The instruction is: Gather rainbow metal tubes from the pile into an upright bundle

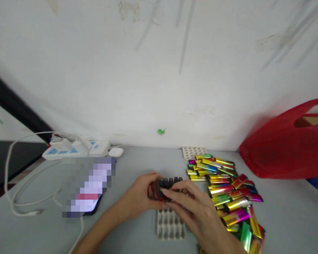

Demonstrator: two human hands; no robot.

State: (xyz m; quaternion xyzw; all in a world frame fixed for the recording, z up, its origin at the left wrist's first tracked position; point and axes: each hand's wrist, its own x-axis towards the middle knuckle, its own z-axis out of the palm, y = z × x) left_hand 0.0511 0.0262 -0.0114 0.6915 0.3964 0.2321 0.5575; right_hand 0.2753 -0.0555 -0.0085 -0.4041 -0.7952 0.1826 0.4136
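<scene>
In the middle of the head view, my left hand [144, 192] is closed round the left side of a cluster of black-topped pieces [171, 182]. Each dark top shows a small pale ring. My right hand [198, 208] presses its fingertips to a nearer black-topped piece [161, 189] at the front of that cluster, and its fingers hide the cluster's right side. What lies between the right fingertips is partly covered. Directly below both hands rests a pale grey tray [171, 233] with rows of oval hollows; its far end disappears under the hands.
Shiny flat metallic-coloured tubes [237, 204] lie heaped on the right of the grey table [132, 233]. Behind them is another pale holed tray [193, 152]. A red plastic bag [283, 151] stands far right. Leftward are a phone [91, 188], cables and a power strip [76, 150].
</scene>
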